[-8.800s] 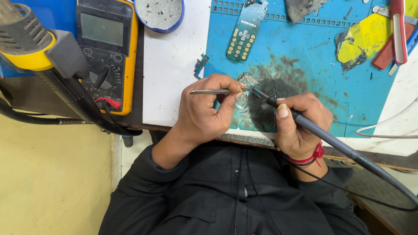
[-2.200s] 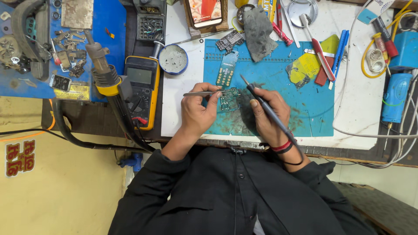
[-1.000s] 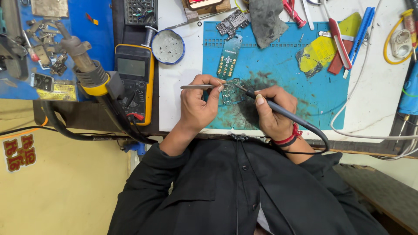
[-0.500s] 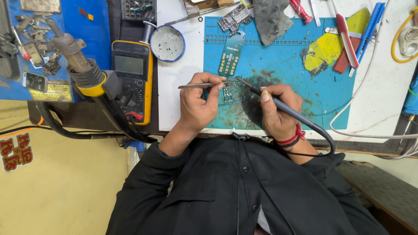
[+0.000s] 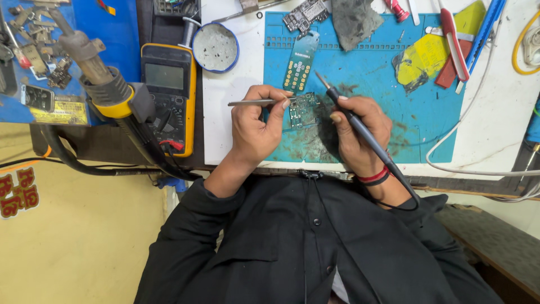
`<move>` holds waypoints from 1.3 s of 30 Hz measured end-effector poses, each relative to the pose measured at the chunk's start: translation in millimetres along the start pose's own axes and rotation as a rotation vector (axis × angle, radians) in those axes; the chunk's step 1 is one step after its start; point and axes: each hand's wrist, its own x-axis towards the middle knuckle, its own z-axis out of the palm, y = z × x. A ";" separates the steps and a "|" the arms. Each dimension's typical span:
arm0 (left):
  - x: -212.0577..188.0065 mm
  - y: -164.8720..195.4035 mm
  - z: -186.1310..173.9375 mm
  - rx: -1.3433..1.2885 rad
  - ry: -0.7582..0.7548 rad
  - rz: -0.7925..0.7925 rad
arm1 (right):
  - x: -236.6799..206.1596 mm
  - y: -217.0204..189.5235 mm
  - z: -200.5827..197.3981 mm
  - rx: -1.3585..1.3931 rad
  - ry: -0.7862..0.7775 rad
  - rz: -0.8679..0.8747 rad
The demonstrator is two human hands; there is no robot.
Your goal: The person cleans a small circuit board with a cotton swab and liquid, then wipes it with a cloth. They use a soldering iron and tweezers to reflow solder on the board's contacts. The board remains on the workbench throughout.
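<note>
Right now my left hand (image 5: 256,126), a little left of the frame's middle, is closed in a pinch on a pair of metal tweezers (image 5: 261,102) whose tips reach right to a small green circuit board (image 5: 304,108). That board lies flat on the blue work mat (image 5: 427,121), near the middle of the frame and between my two hands. My right hand (image 5: 357,132), just right of centre, has its fingers wrapped pen-style around a black soldering iron (image 5: 360,126), its tip raised toward the upper left, just above the board and apart from it as far as I can tell.

I judge the board light, stiff and thin, and fragile where its small parts sit, so it is best taken by its bare edges, with tweezers rather than fingertips. The tweezers look springy and slim, held at mid-length. I would hold the iron only on its dark grip, well back from the tip.

For containers, a round blue-rimmed tin (image 5: 215,48) sits in the upper middle-left, holding a grey layer with dark specks; what it is I cannot tell. A yellow multimeter (image 5: 167,90) lies beside it.
</note>
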 end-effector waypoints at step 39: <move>1.6 8.0 -0.5 0.092 -0.070 -0.026 | 3.6 6.3 -5.3 0.108 -0.055 0.011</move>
